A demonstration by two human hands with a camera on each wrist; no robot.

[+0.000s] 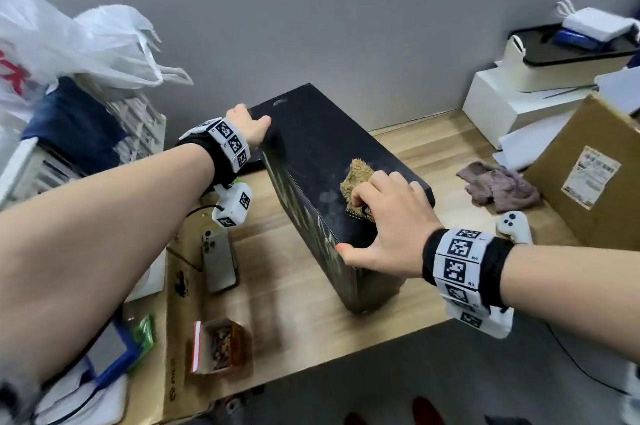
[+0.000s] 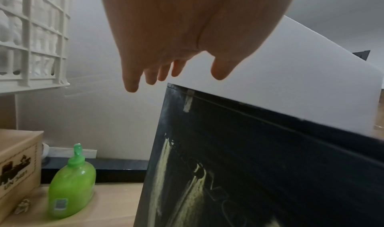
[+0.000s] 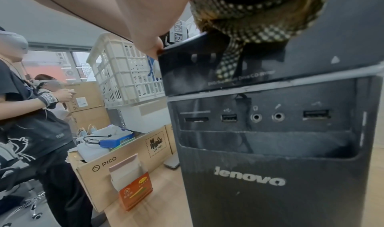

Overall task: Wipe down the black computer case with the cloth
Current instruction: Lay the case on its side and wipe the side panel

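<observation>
The black computer case [image 1: 311, 151] stands upright on the wooden desk, its dusty top facing me. My right hand [image 1: 367, 210] grips a bunched brown cloth [image 1: 356, 175] and presses it on the top near the front edge, thumb stretched to the front left corner. In the right wrist view the cloth [image 3: 255, 14] hangs over the front panel [image 3: 270, 173], which bears a Lenovo logo. My left hand [image 1: 256, 127] rests on the far left corner of the case. In the left wrist view its fingers [image 2: 133, 82] hang straight past the back edge of the side panel [image 2: 249, 173].
A phone [image 1: 220, 260] and an open snack box [image 1: 218, 345] lie left of the case. A grey rag [image 1: 498, 187], a white controller [image 1: 514, 225] and a cardboard box [image 1: 588, 175] sit to the right. A green soap bottle [image 2: 70, 184] stands behind. A person [image 3: 31, 115] stands nearby.
</observation>
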